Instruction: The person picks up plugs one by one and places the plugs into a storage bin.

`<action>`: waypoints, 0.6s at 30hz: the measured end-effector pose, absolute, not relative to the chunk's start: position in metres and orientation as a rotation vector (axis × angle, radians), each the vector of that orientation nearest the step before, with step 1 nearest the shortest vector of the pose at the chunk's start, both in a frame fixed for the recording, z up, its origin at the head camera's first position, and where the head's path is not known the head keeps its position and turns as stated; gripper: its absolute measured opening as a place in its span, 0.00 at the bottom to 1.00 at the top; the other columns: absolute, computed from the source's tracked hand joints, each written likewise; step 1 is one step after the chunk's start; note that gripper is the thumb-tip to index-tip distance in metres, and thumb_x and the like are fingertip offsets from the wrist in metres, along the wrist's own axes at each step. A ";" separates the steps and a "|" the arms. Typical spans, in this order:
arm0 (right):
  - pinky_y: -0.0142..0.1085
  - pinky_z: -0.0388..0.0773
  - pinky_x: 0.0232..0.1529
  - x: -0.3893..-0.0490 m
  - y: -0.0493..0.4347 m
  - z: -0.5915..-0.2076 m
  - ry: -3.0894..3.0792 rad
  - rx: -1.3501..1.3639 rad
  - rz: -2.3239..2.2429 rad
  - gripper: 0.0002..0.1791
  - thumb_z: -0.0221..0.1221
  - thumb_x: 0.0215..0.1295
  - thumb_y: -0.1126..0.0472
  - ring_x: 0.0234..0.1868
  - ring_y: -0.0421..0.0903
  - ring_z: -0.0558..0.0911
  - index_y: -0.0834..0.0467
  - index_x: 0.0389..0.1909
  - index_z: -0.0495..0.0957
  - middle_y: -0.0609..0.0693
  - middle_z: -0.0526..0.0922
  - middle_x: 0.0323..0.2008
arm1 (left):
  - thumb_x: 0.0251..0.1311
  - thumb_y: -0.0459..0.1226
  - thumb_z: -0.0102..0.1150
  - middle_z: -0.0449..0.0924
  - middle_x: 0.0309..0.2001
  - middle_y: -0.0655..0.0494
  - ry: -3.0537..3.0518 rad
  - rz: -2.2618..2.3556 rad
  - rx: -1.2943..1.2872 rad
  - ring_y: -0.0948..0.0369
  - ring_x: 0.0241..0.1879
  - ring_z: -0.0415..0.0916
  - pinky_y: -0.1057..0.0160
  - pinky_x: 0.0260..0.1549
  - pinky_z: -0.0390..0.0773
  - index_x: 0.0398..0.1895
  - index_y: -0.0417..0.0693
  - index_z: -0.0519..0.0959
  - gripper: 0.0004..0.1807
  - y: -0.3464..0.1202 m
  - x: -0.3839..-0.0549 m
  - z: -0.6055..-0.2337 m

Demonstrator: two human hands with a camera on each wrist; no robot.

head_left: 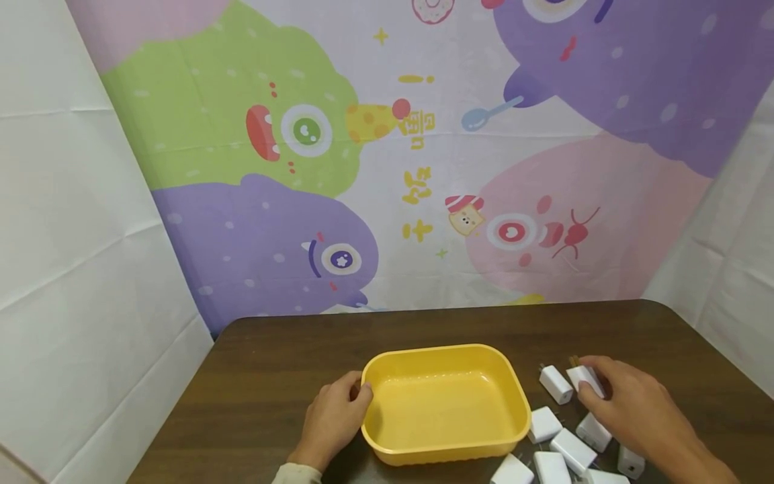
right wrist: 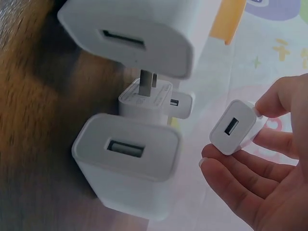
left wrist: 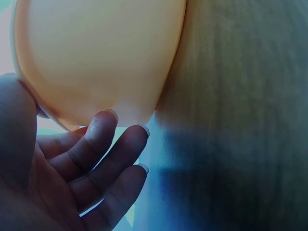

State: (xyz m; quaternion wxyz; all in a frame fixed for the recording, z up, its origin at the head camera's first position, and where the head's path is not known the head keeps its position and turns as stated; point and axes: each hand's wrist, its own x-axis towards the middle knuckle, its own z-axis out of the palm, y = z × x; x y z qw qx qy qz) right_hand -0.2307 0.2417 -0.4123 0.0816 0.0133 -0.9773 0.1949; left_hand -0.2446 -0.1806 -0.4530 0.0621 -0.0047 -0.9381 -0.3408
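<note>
A yellow plastic basin (head_left: 447,410) stands on the dark wooden table. My left hand (head_left: 331,418) grips its left rim, thumb at the top edge and the other fingers along the outside wall, as the left wrist view of the basin wall (left wrist: 101,62) shows. At the right, my right hand (head_left: 641,407) pinches a white USB charger (head_left: 585,380) between thumb and fingers. The right wrist view shows the USB port of this charger (right wrist: 232,126) facing the camera. Close beside it lies another white charger (head_left: 556,384), its prongs pointing away.
Several more white chargers (head_left: 572,452) lie loosely grouped right of the basin, some near its right front corner. The wooden table (head_left: 272,356) reaches back to a cartoon-printed cloth (head_left: 387,282). White cloth (head_left: 91,269) hangs at both sides.
</note>
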 end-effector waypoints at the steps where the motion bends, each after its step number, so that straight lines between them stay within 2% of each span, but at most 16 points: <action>1: 0.60 0.78 0.42 -0.230 0.241 -0.412 -2.918 0.042 0.581 0.28 0.63 0.64 0.52 0.39 0.53 0.80 0.65 0.59 0.76 0.62 0.82 0.48 | 0.69 0.47 0.53 0.75 0.27 0.64 -2.837 -1.032 -0.015 0.62 0.27 0.70 0.57 0.30 0.69 0.49 0.53 0.82 0.14 -0.181 -0.245 -0.453; 18: 0.58 0.79 0.41 -0.226 0.234 -0.415 -2.868 0.082 0.565 0.27 0.64 0.63 0.52 0.37 0.50 0.79 0.63 0.59 0.76 0.61 0.82 0.48 | 0.69 0.47 0.53 0.75 0.27 0.64 -2.829 -1.036 -0.021 0.62 0.26 0.70 0.57 0.29 0.69 0.50 0.52 0.82 0.15 -0.180 -0.245 -0.452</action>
